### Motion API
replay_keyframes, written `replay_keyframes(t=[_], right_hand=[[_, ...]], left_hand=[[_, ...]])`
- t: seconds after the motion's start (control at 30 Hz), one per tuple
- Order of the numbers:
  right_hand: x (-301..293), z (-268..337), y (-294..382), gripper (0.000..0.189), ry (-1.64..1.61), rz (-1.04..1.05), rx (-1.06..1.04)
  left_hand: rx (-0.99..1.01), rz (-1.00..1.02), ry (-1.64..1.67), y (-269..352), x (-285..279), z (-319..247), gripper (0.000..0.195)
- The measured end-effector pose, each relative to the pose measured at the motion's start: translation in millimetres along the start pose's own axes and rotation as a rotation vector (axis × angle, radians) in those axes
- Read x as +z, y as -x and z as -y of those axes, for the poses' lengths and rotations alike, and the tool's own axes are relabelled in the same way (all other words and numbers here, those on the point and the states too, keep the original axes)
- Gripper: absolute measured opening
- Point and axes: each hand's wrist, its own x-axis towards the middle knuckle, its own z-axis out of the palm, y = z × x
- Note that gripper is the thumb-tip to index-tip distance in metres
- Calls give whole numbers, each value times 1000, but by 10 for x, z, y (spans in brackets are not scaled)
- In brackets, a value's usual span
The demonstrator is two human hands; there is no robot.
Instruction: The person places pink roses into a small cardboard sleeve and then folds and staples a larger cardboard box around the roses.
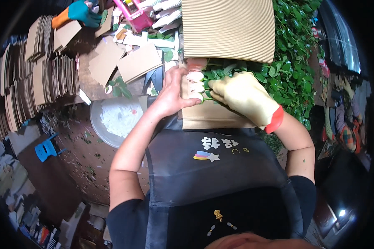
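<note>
Pale pink roses [195, 76] lie in a row on a sheet of corrugated cardboard [218, 119], heads to the left. My bare left hand [173, 91] spans the left end of the row, its thumb touching the lowest bloom and its fingers by the top one. How firmly it holds them cannot be told. My right hand [244, 91], in a cream rubber glove with a red cuff, has its bent fingers closed on the green stems and leaves [207, 90] just right of the heads. Another corrugated cardboard flap [227, 28] stands beyond the blooms and hides part of them.
Leafy stems [293, 71] are heaped on the right. Cardboard pieces [140, 63] and a pink holder [140, 20] lie at left, near stacked cardboard [54, 82]. A tub of white strips [118, 121] stands below the table edge. Another person's gloved hand [84, 14] is at upper left.
</note>
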Motion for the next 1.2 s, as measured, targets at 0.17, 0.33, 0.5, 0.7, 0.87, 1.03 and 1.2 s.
replay_keyframes(t=[0.17, 0.33, 0.5, 0.7, 0.87, 1.03, 1.2], right_hand=[[370, -109, -163, 10, 92, -7, -74], [382, -121, -205, 11, -84, 38, -34], [373, -167, -197, 20, 27, -14, -150], [223, -107, -232, 23, 83, -149, 22], [227, -142, -224, 10, 76, -132, -64], [361, -144, -230, 8, 105, -193, -91], [229, -56, -58, 20, 92, -155, 62]], left_hand=[[-38, 28, 26, -25, 38, 64, 113], [-69, 70, -23, -14, 10, -1, 119], [-79, 25, 93, -93, 90, 119, 90], [-2, -200, 39, 0, 203, 33, 70], [16, -191, 33, 18, 210, 86, 69], [25, -163, 74, -27, 184, 66, 61], [-134, -287, 163, -60, 277, 5, 40]])
